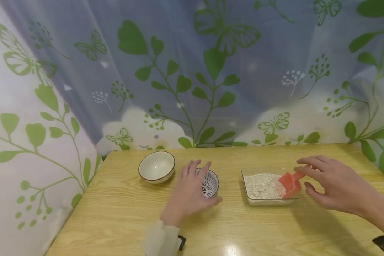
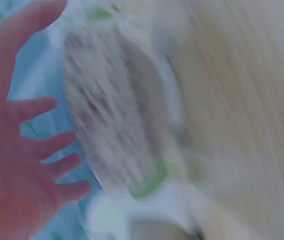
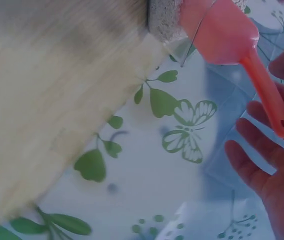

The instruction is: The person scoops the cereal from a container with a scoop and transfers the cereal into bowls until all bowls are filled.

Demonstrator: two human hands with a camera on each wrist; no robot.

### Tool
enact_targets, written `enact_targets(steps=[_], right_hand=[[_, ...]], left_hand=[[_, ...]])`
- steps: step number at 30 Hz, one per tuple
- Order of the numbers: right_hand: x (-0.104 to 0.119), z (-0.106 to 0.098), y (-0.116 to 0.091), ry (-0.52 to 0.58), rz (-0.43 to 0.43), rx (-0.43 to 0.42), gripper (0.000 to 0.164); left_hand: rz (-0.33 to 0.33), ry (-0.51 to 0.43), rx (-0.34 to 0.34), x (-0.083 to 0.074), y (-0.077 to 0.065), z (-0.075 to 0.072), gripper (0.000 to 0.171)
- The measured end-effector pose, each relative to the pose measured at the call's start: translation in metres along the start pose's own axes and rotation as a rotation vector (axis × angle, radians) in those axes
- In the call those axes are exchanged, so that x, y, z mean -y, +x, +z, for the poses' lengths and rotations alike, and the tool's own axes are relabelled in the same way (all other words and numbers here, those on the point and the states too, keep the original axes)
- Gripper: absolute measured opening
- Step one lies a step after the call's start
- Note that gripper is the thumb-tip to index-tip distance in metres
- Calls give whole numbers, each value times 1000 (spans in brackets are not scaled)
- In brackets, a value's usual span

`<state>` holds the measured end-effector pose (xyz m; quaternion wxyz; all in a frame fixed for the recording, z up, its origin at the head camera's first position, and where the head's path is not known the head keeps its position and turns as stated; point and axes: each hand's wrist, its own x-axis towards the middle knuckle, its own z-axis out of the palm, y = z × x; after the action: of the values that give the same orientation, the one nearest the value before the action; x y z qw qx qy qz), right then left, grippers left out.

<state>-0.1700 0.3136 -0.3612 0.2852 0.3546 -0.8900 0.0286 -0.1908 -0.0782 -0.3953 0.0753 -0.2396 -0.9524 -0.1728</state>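
Note:
My left hand (image 1: 193,190) is over a small bowl with a black-and-white pattern (image 1: 210,184), fingers and thumb spread about its rim. In the left wrist view that patterned bowl (image 2: 107,110) is blurred, and the fingers (image 2: 57,142) look extended beside it; contact is unclear. A red scoop (image 1: 290,185) leans in a clear rectangular container (image 1: 272,203) of oat flakes (image 1: 264,185). My right hand (image 1: 336,185) is at the scoop's handle. The right wrist view shows the red scoop (image 3: 264,90) between the thumb and loosely extended fingers (image 3: 252,170), with the thumb apart from the handle.
A cream bowl with a dark rim (image 1: 156,169) stands left of the patterned one, near the back of the wooden table (image 1: 115,213). A curtain printed with leaves and butterflies (image 1: 185,71) hangs behind the table and along its left side.

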Motion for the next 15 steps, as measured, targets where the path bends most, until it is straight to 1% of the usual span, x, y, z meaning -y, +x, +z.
enact_targets(steps=[1,2,3,4,6,7,8,9,12,15], right_hand=[[-1,0,2,-14,-20,13,45],[-2,-1,3,-32,-35,28,57],[-3,-1,5,-52,-47,50,67],[-4,-1,7,-73,-56,72,65],[-4,-3,12,-107,-56,140,45],[-4,-4,14,-117,-51,179,34],[-4,-5,16,-127,-45,211,24],[-4,-5,17,-129,-38,240,18],[-4,-6,18,-95,-3,291,20],[-7,-7,14,-51,30,259,24]], left_hand=[[22,-15,-14,-10,1,0,99],[31,-52,-14,-22,3,1,98],[35,-105,0,-33,5,4,97],[29,-162,27,-44,6,8,98],[4,-278,108,-62,11,17,101],[-24,-329,147,-69,14,23,104],[-52,-362,181,-74,17,29,108],[-73,-376,207,-78,21,35,111],[-125,-415,259,-82,31,50,121],[-161,-448,274,-83,41,59,129]])
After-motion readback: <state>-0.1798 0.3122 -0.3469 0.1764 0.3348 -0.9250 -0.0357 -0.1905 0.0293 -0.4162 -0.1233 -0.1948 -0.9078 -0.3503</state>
